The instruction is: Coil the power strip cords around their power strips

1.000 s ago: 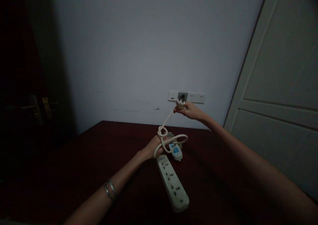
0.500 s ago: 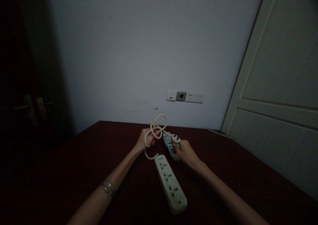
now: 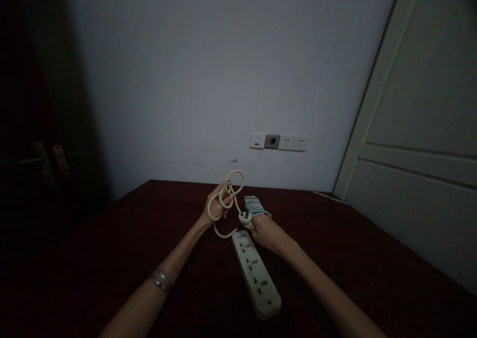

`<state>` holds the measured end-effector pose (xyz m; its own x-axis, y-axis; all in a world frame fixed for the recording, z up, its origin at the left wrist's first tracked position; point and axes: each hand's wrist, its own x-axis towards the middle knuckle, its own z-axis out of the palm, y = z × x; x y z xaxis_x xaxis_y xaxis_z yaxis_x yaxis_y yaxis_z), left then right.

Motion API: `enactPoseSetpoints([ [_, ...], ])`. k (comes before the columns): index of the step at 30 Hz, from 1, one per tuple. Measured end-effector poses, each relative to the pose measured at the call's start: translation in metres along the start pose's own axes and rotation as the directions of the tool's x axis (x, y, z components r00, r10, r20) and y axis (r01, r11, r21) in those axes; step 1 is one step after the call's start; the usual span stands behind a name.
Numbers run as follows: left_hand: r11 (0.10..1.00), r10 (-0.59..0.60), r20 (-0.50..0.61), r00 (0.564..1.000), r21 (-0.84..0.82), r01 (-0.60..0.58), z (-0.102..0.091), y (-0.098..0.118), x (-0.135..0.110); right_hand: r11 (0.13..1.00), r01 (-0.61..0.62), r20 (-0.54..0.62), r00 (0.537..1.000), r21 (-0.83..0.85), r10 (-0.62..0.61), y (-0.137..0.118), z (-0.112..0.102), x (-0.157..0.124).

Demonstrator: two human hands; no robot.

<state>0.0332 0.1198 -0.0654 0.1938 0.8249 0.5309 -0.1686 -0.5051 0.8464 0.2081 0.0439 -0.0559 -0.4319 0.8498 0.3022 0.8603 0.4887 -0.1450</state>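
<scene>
A white power strip (image 3: 257, 276) lies on the dark red table, its sockets facing up. From its far end runs a cream power cord (image 3: 211, 210), looped several times. My left hand (image 3: 216, 206) is closed around the bunched loops, which stand up above the fingers. My right hand (image 3: 266, 231) grips the cord's plug (image 3: 245, 217), with the metal pins pointing up and away. Just behind the right hand lies a bundle wrapped in pale blue-grey cord (image 3: 254, 205); the hand covers its near part.
A white wall rises behind the table (image 3: 179, 199), with a row of wall sockets (image 3: 293, 143) and a grey outlet plate (image 3: 272, 141). A pale panelled door (image 3: 417, 194) stands at the right. Door handles (image 3: 59, 160) show in the dark at the left.
My right hand has brought the plug left and slightly nearer, over the bundle's near part. My left hand has shifted a little left with the cord loops. The power strip has stayed put.
</scene>
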Motion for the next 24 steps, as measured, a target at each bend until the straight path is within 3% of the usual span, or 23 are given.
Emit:
enactPoseSetpoints([
  [2,1.000,-0.005,-0.044,0.999,-0.015,0.004,-0.003,-0.004,0.002,0.992,0.033,0.005,0.999,-0.122,-0.033,-0.006,-0.006,0.000],
  [5,0.999,-0.026,-0.112,0.993,-0.036,0.022,-0.007,-0.010,0.004,0.978,0.017,-0.091,0.995,-0.208,-0.037,-0.015,-0.014,-0.003],
  [11,0.997,-0.068,-0.194,0.979,-0.050,0.059,-0.009,-0.011,0.001,0.987,-0.162,-0.195,0.967,0.022,0.163,-0.019,-0.019,0.004],
  [15,0.999,-0.051,-0.159,0.986,-0.011,0.050,-0.005,-0.007,-0.002,0.969,-0.247,-0.175,0.954,-0.006,0.242,-0.021,-0.021,0.013],
  [24,0.992,-0.043,-0.046,0.998,0.120,0.048,0.008,0.001,-0.010,0.965,-0.074,-0.212,0.977,-0.253,0.019,-0.025,-0.023,0.020],
])
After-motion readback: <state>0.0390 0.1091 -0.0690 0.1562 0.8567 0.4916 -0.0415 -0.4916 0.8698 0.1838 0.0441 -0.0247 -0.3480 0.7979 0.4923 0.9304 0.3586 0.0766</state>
